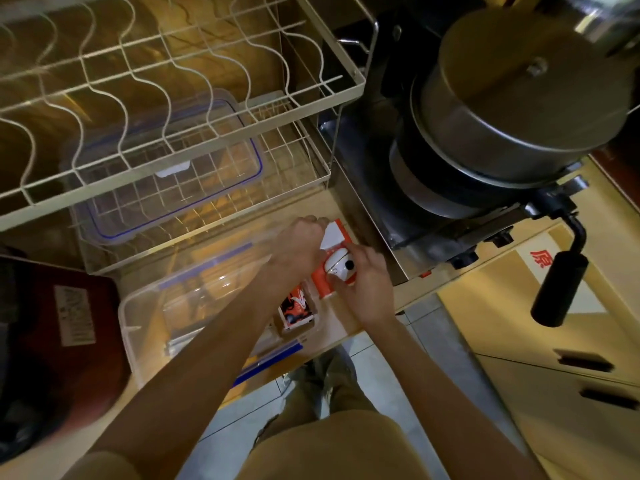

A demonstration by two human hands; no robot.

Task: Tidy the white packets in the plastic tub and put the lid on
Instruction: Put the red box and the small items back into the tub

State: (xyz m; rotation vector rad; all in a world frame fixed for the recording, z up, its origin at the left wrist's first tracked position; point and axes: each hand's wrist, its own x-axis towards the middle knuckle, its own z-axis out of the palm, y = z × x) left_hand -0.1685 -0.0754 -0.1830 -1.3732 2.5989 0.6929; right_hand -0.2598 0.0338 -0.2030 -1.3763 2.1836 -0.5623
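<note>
At the centre of the frame, my left hand (304, 245) curls its fingers over the far right corner of the clear plastic tub (194, 306). My right hand (363, 289) pinches a white and orange packet (337, 268) upright at that same corner. Another packet (298, 308) stands inside the tub just below. The blue-rimmed lid (166, 174) lies in the wire dish rack (173, 98) at upper left.

Lid (166, 168) in rack (194, 109) behind tub (138, 327); pot (512, 109) right.
</note>
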